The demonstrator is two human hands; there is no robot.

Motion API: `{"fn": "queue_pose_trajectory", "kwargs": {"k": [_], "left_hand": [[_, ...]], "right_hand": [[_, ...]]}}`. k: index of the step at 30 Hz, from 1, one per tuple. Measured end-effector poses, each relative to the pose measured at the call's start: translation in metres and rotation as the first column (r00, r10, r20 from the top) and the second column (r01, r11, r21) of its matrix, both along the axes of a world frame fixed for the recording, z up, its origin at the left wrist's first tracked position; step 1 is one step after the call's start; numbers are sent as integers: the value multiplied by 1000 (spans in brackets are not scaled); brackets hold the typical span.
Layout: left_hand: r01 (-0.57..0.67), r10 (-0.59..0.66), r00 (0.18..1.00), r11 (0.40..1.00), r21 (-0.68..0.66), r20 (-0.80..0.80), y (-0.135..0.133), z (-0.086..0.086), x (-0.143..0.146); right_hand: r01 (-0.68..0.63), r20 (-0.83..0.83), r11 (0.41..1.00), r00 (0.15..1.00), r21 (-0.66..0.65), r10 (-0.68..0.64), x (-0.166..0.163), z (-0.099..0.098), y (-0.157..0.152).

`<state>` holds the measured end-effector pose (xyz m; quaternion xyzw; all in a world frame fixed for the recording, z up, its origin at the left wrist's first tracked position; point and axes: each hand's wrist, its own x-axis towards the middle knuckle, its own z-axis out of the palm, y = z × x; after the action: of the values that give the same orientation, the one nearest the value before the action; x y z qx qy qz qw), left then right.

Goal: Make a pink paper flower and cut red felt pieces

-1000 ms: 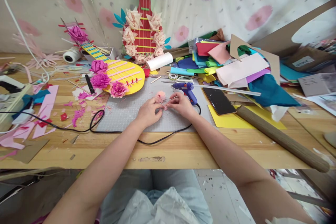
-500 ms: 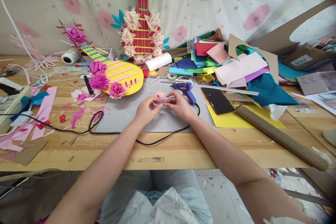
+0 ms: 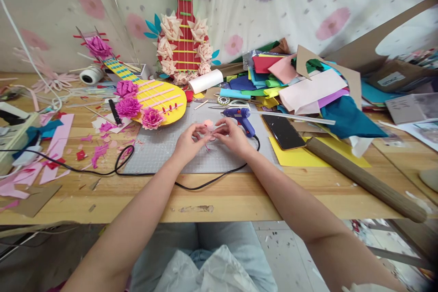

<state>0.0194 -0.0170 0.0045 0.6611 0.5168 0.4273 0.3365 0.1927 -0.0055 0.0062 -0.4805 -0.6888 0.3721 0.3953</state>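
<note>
Above the grey cutting mat [image 3: 150,150], my left hand [image 3: 190,143] and my right hand [image 3: 233,138] meet with thumbs and fingertips pinched close together. Between them is a small pale pink paper piece [image 3: 208,123], partly hidden by my fingers, so its full shape cannot be made out. A blue glue gun [image 3: 242,117] lies on the mat just beyond my right hand. To the left of my hands rests a yellow paper guitar [image 3: 176,100] with pink paper flowers [image 3: 152,117] on it.
A red paper guitar [image 3: 186,45] stands at the back. Coloured paper [image 3: 311,91] is heaped at the right, near a black phone [image 3: 283,131] and a brown roll [image 3: 362,178]. The glue gun's black cord [image 3: 201,188] loops along the front. Pink scraps [image 3: 100,153] litter the left.
My fingers have shifted slightly around the pink paper piece, which shows a little more between them. The view has moved slightly; the things on the table stay put.
</note>
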Motion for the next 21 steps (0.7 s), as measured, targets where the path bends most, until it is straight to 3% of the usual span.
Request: {"fn": "queue_pose_trajectory", "kwargs": {"k": [4, 10, 13, 16, 18, 21], "left_hand": [[84, -84, 996, 996, -15, -37, -1, -4, 4], [-42, 50, 994, 996, -76, 94, 4, -6, 0], [-120, 157, 967, 975, -185, 202, 5, -2, -3], [-141, 217, 931, 955, -262, 292, 6, 0, -6], [-141, 239, 909, 947, -288, 342, 7, 0, -7], [-129, 248, 885, 944, -304, 394, 8, -2, -7]], "right_hand": [[-65, 108, 996, 992, 58, 58, -3, 3, -4], [1, 109, 997, 994, 80, -10, 9, 11, 1], [-39, 119, 999, 992, -4, 39, 41, 28, 1], [-92, 200, 974, 971, -207, 134, 79, 44, 0], [28, 311, 979, 950, -202, 37, 96, 46, 1], [237, 430, 971, 875, 15, -220, 102, 33, 11]]}}
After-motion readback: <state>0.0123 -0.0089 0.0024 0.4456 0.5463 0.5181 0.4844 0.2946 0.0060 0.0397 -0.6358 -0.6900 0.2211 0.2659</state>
